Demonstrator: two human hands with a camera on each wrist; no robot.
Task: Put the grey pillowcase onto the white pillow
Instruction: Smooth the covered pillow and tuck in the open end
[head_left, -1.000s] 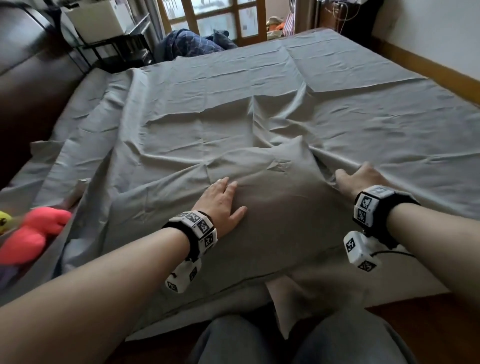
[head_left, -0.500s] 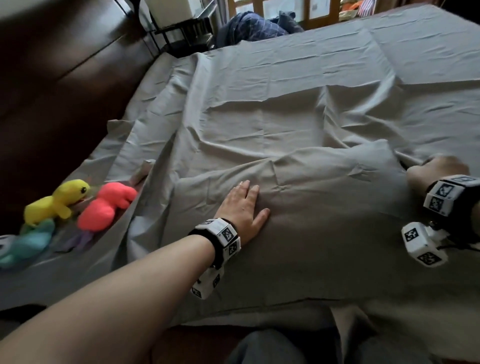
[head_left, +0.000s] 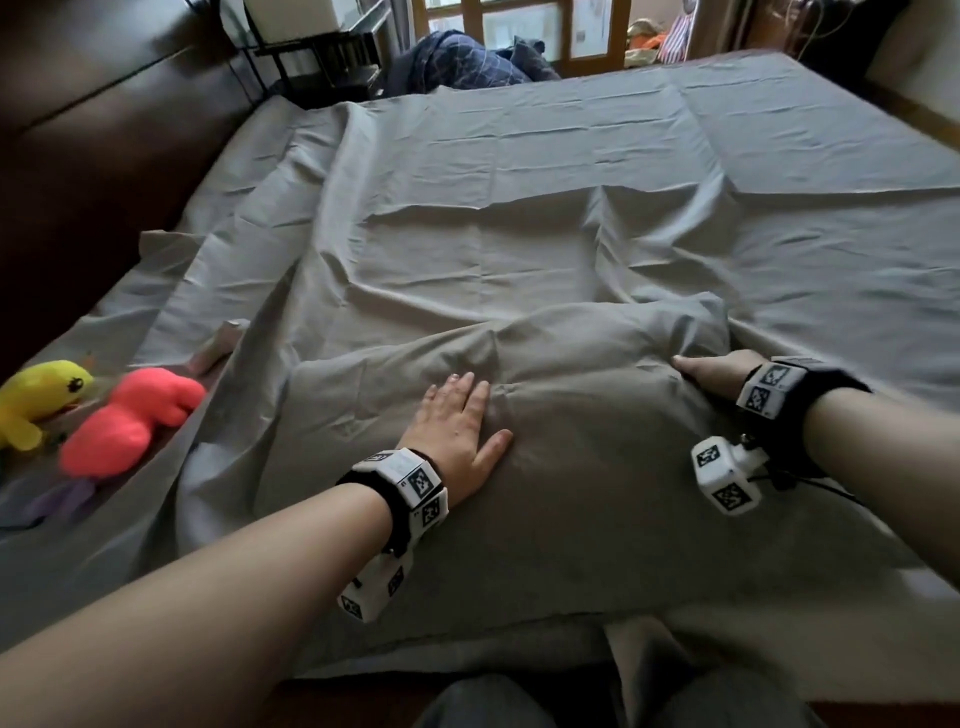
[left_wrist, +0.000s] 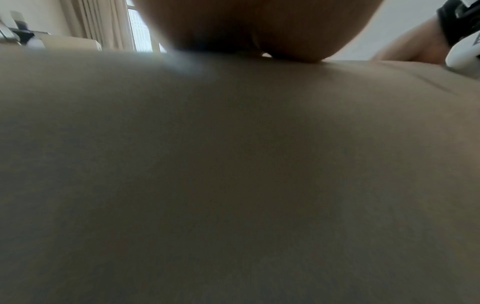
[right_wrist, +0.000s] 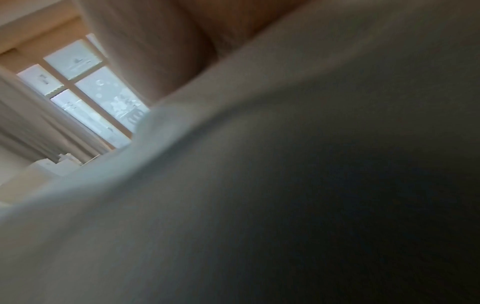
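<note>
The grey pillowcase (head_left: 571, 467) lies stuffed and plump on the bed in front of me; the white pillow inside it does not show. My left hand (head_left: 457, 421) rests flat on its left-centre, fingers straight and spread. In the left wrist view the palm (left_wrist: 246, 26) sits on the grey fabric (left_wrist: 233, 164). My right hand (head_left: 711, 371) presses against the far right corner, where the cloth bunches; its fingers are hidden behind the bulge. The right wrist view is blurred, with long straight fingers (right_wrist: 168, 51) lying along the fabric (right_wrist: 311, 185).
A creased grey sheet (head_left: 519, 182) covers the bed. A yellow plush toy (head_left: 39, 397) and a pink one (head_left: 130, 421) lie at the left edge. A dark headboard (head_left: 104, 130) stands left, a black shelf (head_left: 322, 57) and blue bedding (head_left: 467, 62) beyond.
My right hand moved from flat on the sheet beside the pillow to pressing its far right corner, which now bunches up. The left hand stayed flat on top. My head turned left.
</note>
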